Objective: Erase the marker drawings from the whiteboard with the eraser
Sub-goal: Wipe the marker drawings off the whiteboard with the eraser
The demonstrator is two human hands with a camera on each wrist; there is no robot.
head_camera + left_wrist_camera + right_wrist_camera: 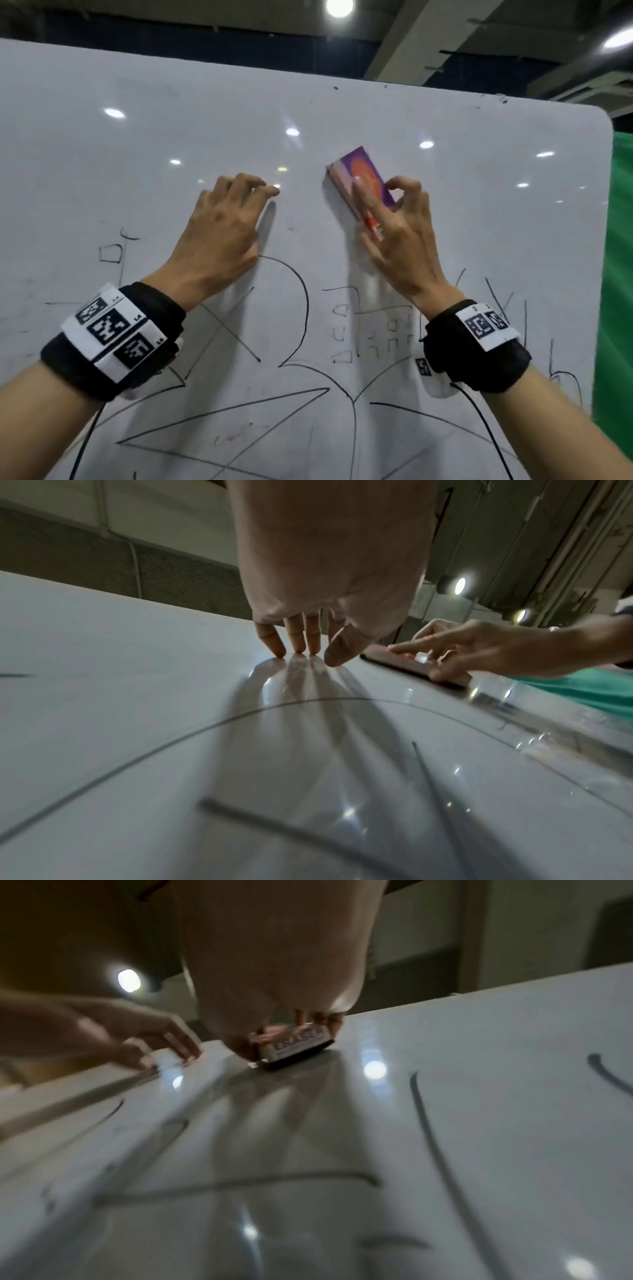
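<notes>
A glossy whiteboard [154, 130] fills the head view. Black marker drawings [306, 308] cover its lower half: curves, crossing lines and small squares [376, 334]. The upper part is nearly free of marks. My right hand [385, 214] presses a purple-and-orange eraser [363, 169] flat against the board. The thumb and fingers pinch its sides and the index finger lies along its top. In the right wrist view the eraser [298, 1045] shows its dark felt on the board. My left hand [239, 195] is just left of it, empty, with fingertips [301, 650] touching the board.
The board's rounded right edge [610, 205] borders a green backdrop [620, 274]. Ceiling lamps [339, 6] glare on the board. Black cables [486, 421] hang from both wristbands in front of the lower drawings.
</notes>
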